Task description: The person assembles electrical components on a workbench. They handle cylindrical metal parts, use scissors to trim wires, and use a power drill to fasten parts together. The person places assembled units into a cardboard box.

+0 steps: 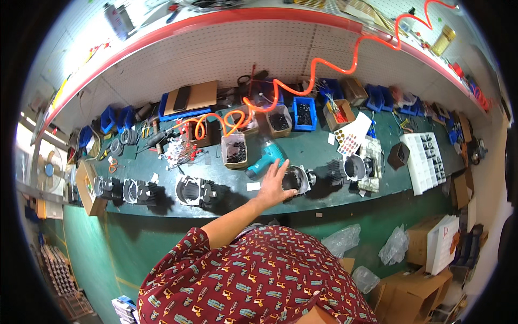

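My left hand (274, 186) reaches over the bench's front part with its fingers spread. Its thumb lies at the near left rim of a round, dark metal housing (303, 181); whether it presses on the rim I cannot tell. Just beyond the fingertips, a teal cordless drill (268, 157) lies on its side. Another finned black housing (353, 168) stands to the right, partly over a pale pad. Along the front edge to the left are more housings, one (190, 191) with its open ring facing me. My right hand is out of sight.
Cardboard boxes of small black parts (235, 151) and a blue bin (304, 114) line the back. An orange coiled hose (318, 62) hangs across the bench. At right lies a white compartment tray (422, 162). Cartons (415, 291) and plastic bags (395, 245) sit on the floor.
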`<state>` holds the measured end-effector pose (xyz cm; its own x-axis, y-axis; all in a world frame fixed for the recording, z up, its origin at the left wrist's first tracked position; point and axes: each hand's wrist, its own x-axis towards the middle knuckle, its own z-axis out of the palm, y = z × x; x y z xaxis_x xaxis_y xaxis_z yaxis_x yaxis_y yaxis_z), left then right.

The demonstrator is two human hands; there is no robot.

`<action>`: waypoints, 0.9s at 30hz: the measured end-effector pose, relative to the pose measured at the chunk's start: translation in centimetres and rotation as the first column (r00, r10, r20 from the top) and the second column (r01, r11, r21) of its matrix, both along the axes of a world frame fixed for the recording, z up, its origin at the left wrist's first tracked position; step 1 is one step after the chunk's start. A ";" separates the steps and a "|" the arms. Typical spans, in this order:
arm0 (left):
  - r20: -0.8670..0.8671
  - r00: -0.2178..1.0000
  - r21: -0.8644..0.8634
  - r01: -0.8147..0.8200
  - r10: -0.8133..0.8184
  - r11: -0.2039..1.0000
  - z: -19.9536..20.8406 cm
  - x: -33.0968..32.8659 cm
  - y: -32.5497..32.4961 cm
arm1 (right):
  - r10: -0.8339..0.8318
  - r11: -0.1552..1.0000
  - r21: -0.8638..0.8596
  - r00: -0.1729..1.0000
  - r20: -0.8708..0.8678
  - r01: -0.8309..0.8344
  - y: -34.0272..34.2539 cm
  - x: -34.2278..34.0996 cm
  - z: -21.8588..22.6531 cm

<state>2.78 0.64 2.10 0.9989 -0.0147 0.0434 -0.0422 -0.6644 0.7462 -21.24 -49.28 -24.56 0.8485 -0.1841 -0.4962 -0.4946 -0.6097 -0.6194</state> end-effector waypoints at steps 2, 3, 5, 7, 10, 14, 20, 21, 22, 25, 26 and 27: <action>0.007 1.000 -0.037 -0.011 0.011 0.999 -0.4 -0.7 0.9 | 0.026 0.999 0.023 1.000 0.014 -0.026 1.2 2.0 1.6; 0.013 0.999 -0.067 -0.034 0.035 0.997 -0.4 -1.2 1.6 | 0.065 0.995 0.080 0.998 -0.017 -0.063 3.3 3.8 4.4; 0.026 0.998 -0.154 -0.047 0.051 0.987 -0.4 -1.9 2.1 | -0.040 0.960 0.272 0.996 -0.080 0.060 5.1 5.6 7.9; 0.072 0.988 -0.226 -0.117 0.137 0.967 -3.4 -3.4 3.6 | -0.060 0.942 0.313 0.978 -0.202 0.122 8.6 8.6 14.0; 0.039 0.970 -0.327 -0.215 0.241 0.920 -4.7 -4.8 4.5 | -0.049 0.861 0.491 0.983 -0.176 0.131 7.1 9.0 13.1; -0.304 0.940 -0.322 -0.254 0.154 0.912 -7.4 -8.3 7.7 | -0.011 0.927 0.354 0.953 -0.302 0.123 9.2 10.5 15.6; -0.365 0.926 -0.315 -0.220 0.096 0.923 -9.1 -11.9 8.8 | -0.026 0.973 0.215 0.968 -0.248 0.081 10.1 9.9 16.5; -0.350 0.934 -0.342 -0.204 0.077 0.917 -10.1 -12.2 8.5 | -0.021 0.975 0.207 0.968 -0.252 0.075 9.9 10.0 15.9; -0.309 0.946 -0.420 -0.230 0.100 0.878 -12.3 -12.6 8.1 | -0.032 0.978 0.192 0.968 -0.249 0.082 9.3 10.3 15.2; -0.353 0.931 -0.476 -0.264 0.092 0.839 -11.5 -11.5 7.3 | -0.101 0.978 0.162 0.979 -0.179 0.130 9.6 10.8 15.2; -0.374 0.925 -0.496 -0.260 0.066 0.829 -10.6 -10.8 7.0 | -0.116 0.983 0.123 0.980 -0.161 0.137 9.5 11.0 15.1; -0.373 0.926 -0.495 -0.254 0.061 0.831 -8.5 -9.8 6.2 | -0.085 0.989 0.102 0.980 -0.181 0.105 8.7 11.1 14.8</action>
